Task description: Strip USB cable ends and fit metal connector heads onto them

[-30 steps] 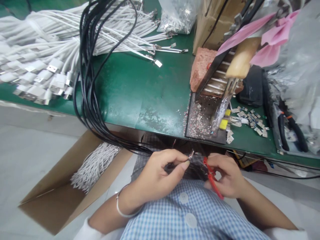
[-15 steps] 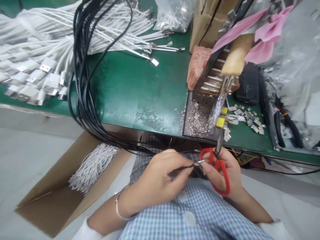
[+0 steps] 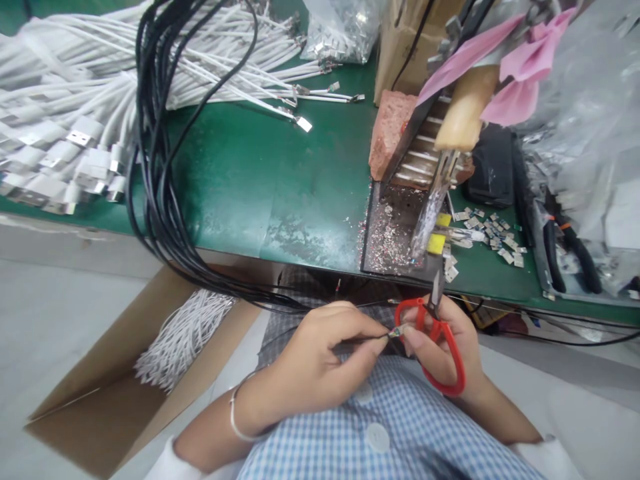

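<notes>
My left hand pinches a thin black cable near its end, where small coloured wires stick out past my fingertips. My right hand has red-handled scissors hooked on its fingers, blades pointing up and away from the cable. Its thumb and a fingertip meet at the coloured wires. From the left, a looped bundle of black cable hangs over the table edge and runs down toward my left hand.
White USB cables lie heaped at the left of the green table. A soldering iron with a wooden handle is mounted over a dark tray beside a brick. Small connectors and pliers lie right. Below stands a cardboard box.
My right thumb and fingertip have closed in on the cable end, and coloured wires now show between the hands. The scissors have tilted slightly. The whole view has shifted a little.
</notes>
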